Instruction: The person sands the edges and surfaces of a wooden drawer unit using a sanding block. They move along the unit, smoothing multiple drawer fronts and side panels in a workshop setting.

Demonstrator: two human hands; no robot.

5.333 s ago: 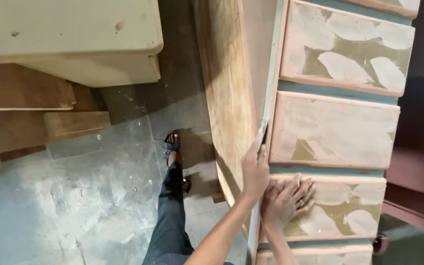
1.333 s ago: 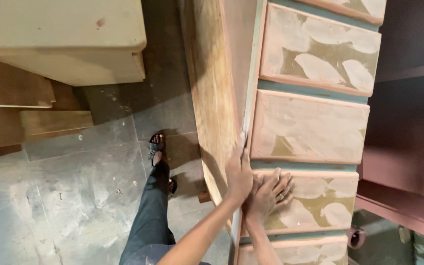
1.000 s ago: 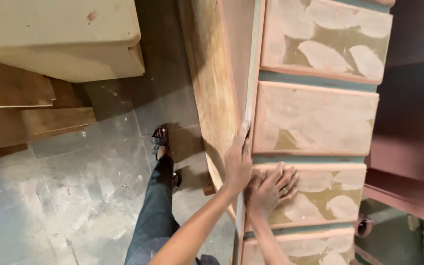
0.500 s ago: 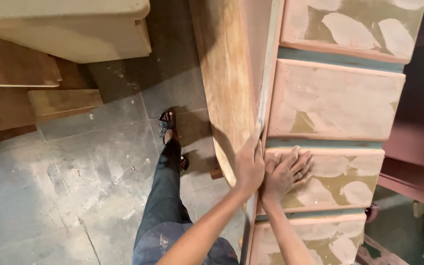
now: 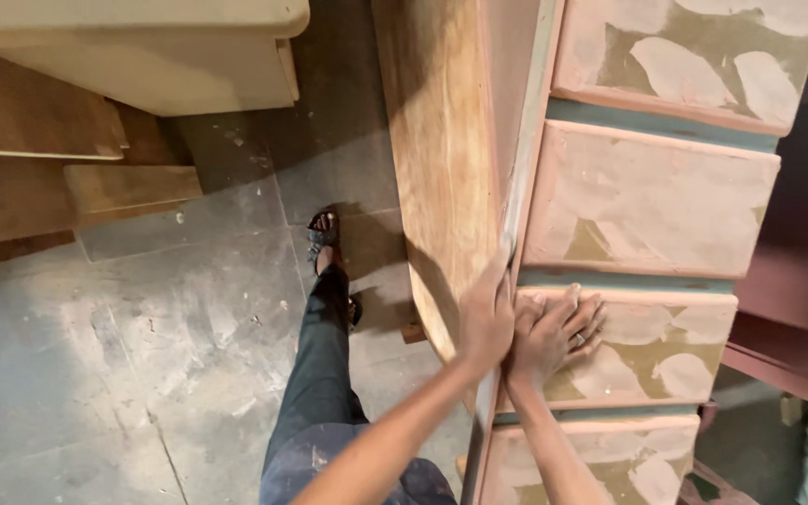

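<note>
The tall wooden chest of drawers with patchy pink filler (image 5: 647, 201) stands directly under both hands. The left hand (image 5: 486, 318) lies flat, fingers together, along its front corner edge. The right hand (image 5: 554, 335) presses open-palmed, fingers spread, on a filler-smeared drawer front (image 5: 652, 351); neither grips anything.

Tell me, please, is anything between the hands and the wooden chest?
Nothing visible. The left hand lies on the chest's corner edge, and the right hand lies flat on a drawer front patched with filler.
</note>
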